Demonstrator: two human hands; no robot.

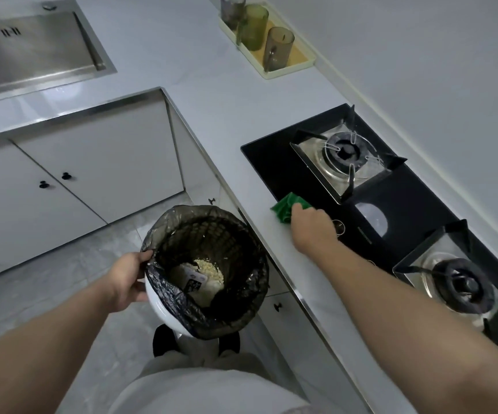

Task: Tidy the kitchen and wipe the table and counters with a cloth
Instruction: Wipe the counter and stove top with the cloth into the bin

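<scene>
So here's where I'm at. My right hand point(312, 231) is clamped down over the green cloth point(286, 209), fingers curled on top of it. The cloth sits right where the front edge of the black stove point(271, 162) meets the strip of white tabletop point(274, 234), about centre-right of the frame. My left hand point(128, 276) grips the rim of the bin point(164, 309), thumb hooked over the black bag point(182, 228) at the lip, lower centre of the frame.

The bit that matters is that the bin mouth is down and to the left of the cloth, on the other side of the tabletop edge. That edge runs diagonally from upper left to lower right. The bin's right-hand rim looks just beside the edge and lower than it, though I can't tell if it's actually touching. There are already some pale crumbs and a wrapper at the bottom.

I reckon the next move is a short drag of the cloth toward lower left, straight across the edge. The right hand does all the travelling and the left just keeps the bin tucked in. If the bin drifts away from the edge, stuff probably lands on the floor.
</scene>
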